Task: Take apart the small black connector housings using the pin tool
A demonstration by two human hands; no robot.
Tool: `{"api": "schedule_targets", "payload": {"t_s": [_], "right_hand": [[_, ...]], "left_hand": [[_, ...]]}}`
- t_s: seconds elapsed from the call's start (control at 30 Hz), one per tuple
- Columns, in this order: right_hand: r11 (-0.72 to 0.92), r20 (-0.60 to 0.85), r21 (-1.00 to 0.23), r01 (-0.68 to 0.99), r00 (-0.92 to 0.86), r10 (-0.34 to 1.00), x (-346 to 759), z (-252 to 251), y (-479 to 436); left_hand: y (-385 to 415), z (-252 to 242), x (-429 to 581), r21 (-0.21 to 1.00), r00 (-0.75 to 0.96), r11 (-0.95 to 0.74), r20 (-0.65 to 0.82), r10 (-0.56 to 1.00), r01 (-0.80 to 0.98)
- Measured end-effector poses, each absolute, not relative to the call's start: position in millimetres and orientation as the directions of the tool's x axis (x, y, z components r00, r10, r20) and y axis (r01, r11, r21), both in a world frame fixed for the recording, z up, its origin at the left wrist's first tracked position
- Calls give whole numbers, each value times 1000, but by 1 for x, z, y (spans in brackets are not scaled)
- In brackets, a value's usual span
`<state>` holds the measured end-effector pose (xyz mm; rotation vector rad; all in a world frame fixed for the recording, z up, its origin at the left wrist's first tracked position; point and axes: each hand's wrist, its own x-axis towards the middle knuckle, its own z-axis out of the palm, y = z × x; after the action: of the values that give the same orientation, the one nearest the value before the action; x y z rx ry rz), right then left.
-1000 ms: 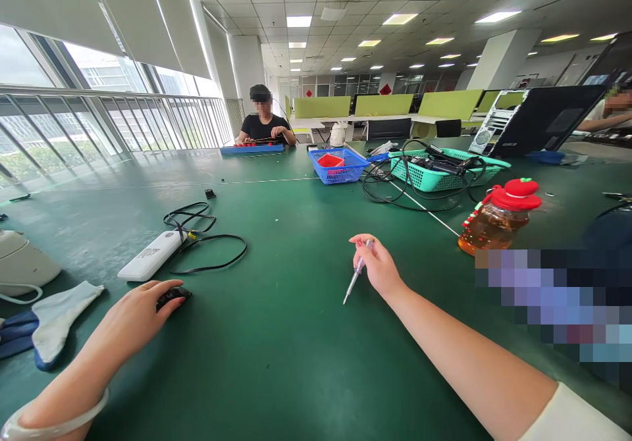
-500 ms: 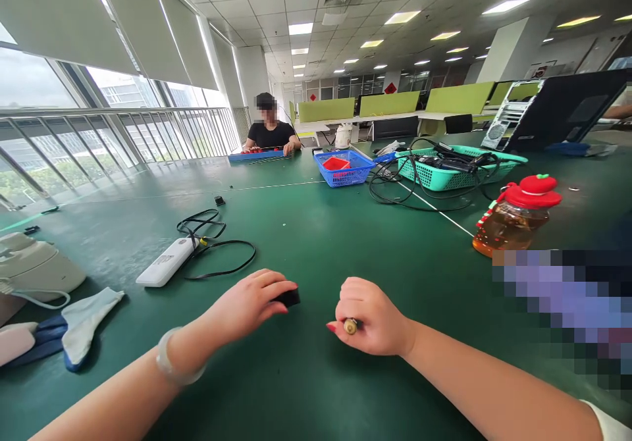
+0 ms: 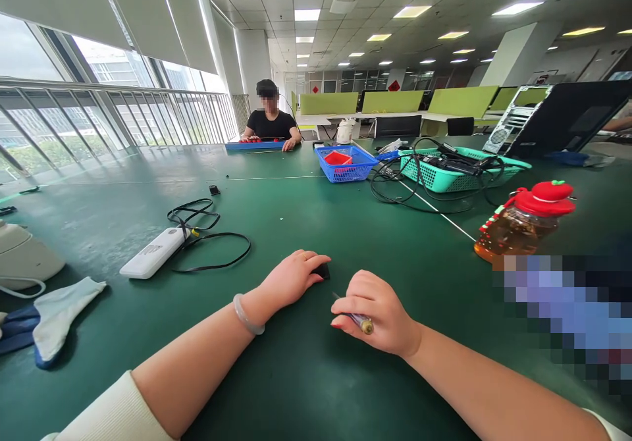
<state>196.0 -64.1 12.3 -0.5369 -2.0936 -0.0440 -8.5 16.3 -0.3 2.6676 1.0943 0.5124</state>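
My left hand (image 3: 290,278) is closed on a small black block (image 3: 324,271), held low over the green table (image 3: 296,375). The fingers hide most of the block, so its kind is unclear. To the right of it, my right hand (image 3: 382,312) is wrapped round a slim screwdriver (image 3: 364,324). Its clear handle with a yellowish end sticks out towards me, and a thin metal shaft points up and left towards the black block. Tool and block are apart.
Left lie a white power bank (image 3: 154,255) with a black cord and a blue-and-white glove (image 3: 69,319). A red-lidded bottle (image 3: 523,227) stands right. Further back are a blue basket (image 3: 345,171), a green basket of cables (image 3: 444,178) and a person (image 3: 270,124) at the table.
My left hand has moved right with the black block, closer to my right hand. My right hand has turned, so the screwdriver's shaft now shows and points at the block.
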Motion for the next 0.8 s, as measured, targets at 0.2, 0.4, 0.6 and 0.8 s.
{"api": "schedule_targets", "payload": {"t_s": [0.2,0.4,0.6,0.8], "right_hand": [[894,797,-119,432,-495,345,192,10,-66],[848,752,-78,524,-528,395,190,9,-64],[838,735,-58,542,-545,403,191,8,-63],[827,701,-30,562,-578,418,189,8,-64]], "left_hand": [[20,-5,-13,512,525,-539,189,830,669],[19,-4,-14,483,511,-529,183,840,698],[19,-2,-14,477,542,-565,200,816,674],[21,-3,-14,469,559,-592,225,798,656]]}}
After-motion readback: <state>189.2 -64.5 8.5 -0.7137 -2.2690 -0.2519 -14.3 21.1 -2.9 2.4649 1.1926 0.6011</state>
